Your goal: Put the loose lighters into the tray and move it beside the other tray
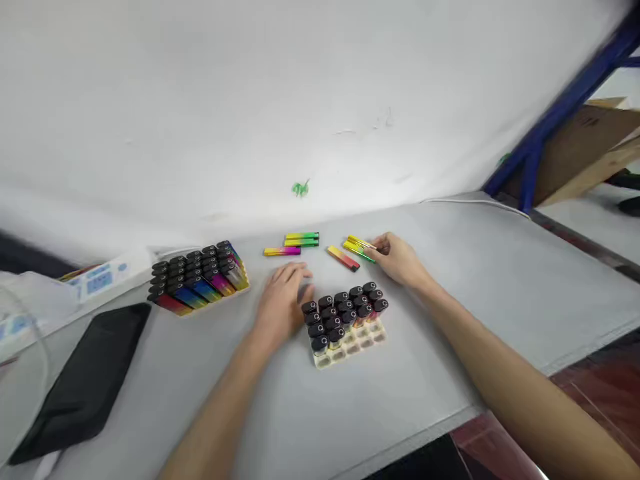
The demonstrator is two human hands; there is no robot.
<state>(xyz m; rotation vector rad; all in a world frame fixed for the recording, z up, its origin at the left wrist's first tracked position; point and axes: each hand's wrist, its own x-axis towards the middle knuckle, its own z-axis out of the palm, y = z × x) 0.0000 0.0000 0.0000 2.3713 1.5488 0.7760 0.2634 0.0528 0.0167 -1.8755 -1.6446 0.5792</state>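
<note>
My right hand (397,259) closes its thumb and fingers on the end of a yellow-green lighter (358,251). A second yellow lighter (359,241) lies against it, its end partly hidden by the fingers. My left hand (284,301) is open, fingers stretched over the table, with the thumb beside the left edge of a cream tray (351,348). That tray holds several black-topped lighters (331,319) standing upright, and bare slots show along its near side. Between my hands a yellow-red lighter (343,258) lies flat.
Two green-yellow lighters (301,240) and a yellow-purple one (282,251) lie near the wall. A second tray (245,283) of upright lighters stands at left. Beyond it are a black phone-like device (87,373), a white box (100,280) and a cable (43,373).
</note>
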